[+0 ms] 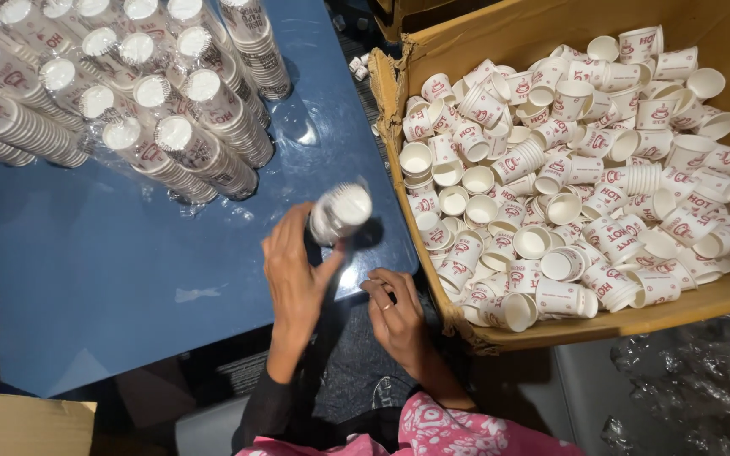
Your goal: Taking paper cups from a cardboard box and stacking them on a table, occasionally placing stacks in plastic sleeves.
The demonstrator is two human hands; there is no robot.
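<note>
Blue table: near its right edge, beside the cardboard box of loose cups, stands the wrapped cup stack. Left hand clasps its side; right hand pinches the wrap low down. Judged light, crushable, slippery film; grasp mid-column.

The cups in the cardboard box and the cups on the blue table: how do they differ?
The cups in the cardboard box lie loose and jumbled, singly or in short nests; the wrapped stacks on the blue table are long, orderly columns. The box cups are bare; the table stacks sit in clear plastic sleeves. Both are small white paper cups with red print. The left hand holds one more sleeved stack.
</note>
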